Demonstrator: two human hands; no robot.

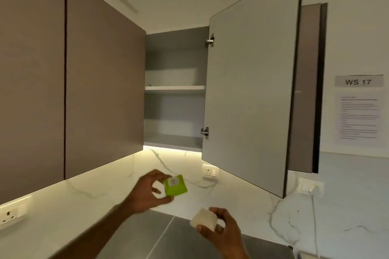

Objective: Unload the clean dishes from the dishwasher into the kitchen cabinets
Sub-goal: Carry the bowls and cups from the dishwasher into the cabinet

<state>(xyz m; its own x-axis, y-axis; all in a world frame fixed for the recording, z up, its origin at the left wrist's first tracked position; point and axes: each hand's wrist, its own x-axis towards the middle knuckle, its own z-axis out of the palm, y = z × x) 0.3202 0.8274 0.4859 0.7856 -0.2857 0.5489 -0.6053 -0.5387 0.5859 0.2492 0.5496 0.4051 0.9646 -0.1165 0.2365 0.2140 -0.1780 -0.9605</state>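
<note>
Dishes are held below the open cabinet: green container pinched in the left hand, nearer its shelves, cream container gripped lower in the right hand.

Dim, soft room light; a warm strip under the cabinets glows brightly on the backsplash. Wide-angle bending at the edges; slightly blurred throughout.
</note>
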